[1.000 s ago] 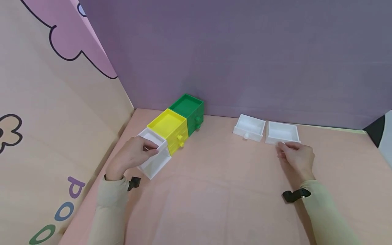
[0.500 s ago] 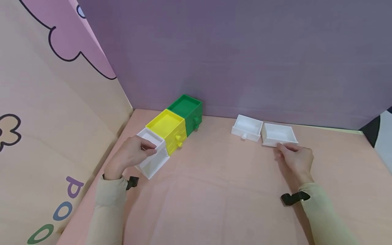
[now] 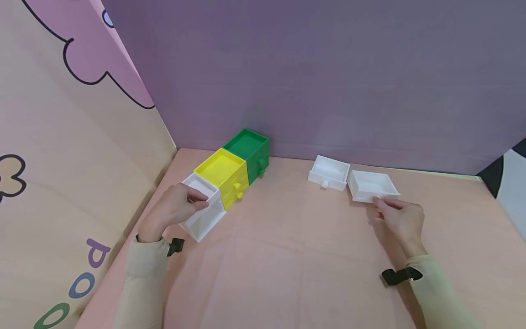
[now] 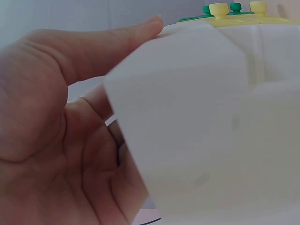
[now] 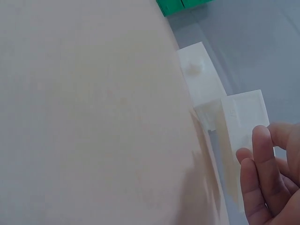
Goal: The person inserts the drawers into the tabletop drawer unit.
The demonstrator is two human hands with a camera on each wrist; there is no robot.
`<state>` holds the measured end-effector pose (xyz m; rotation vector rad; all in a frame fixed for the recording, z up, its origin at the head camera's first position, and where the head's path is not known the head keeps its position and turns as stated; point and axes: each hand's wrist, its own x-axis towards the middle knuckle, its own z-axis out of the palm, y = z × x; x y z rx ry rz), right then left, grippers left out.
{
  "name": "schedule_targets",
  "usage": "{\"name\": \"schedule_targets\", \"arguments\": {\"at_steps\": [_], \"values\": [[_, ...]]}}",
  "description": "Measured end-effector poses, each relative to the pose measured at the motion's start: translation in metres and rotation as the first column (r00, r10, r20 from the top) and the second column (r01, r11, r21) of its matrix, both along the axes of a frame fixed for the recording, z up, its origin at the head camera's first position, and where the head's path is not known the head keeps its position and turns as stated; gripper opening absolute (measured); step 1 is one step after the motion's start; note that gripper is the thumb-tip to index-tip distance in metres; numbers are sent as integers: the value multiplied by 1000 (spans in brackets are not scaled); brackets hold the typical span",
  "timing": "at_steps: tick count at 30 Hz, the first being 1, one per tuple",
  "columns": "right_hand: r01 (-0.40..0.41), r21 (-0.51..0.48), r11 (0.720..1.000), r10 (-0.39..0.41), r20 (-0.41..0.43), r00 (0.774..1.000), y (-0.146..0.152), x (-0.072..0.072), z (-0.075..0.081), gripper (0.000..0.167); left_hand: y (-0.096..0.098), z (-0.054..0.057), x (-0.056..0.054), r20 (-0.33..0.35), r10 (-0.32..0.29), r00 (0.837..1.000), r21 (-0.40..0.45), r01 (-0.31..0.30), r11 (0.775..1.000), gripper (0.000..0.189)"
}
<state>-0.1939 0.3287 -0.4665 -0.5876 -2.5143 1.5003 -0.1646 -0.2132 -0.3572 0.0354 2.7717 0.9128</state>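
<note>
On the left, my left hand [image 3: 174,208] grips the near end of a white drawer cabinet [image 3: 210,219], thumb over its edge. Its front is an open hollow. In the left wrist view, the cabinet's white wall [image 4: 197,126] fills the middle, with fingers behind it. My right hand [image 3: 402,224] pinches the front of a white drawer [image 3: 374,183] at the knob, which the fingers mostly cover. That drawer is tilted and appears raised off the table. A second white drawer [image 3: 328,170] lies flat just left of it, its round knob [image 5: 194,66] facing forward.
Beyond the white cabinet stand a yellow cabinet [image 3: 220,168] and a green cabinet [image 3: 246,144] in a row, with knobs on their fronts. A purple-grey panel [image 3: 312,82] rises behind the table [image 3: 263,265]. A printed panel [image 3: 82,151] borders the left side.
My right hand has drawn its white drawer slightly toward me and tilted it up from the table. My left hand keeps its grip on the white cabinet. The view has shifted slightly.
</note>
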Motion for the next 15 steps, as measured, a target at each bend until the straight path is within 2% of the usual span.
{"name": "schedule_targets", "arguments": {"at_steps": [4,15], "values": [[-3,-32,999,2,-24,1000,-1,5,3,56,0,0,0,1,-1,1000,2,1,1000,29],[-12,17,1000,14,-69,998,-1,22,10,55,0,-2,0,6,4,1000,20,-5,1000,30]]}}
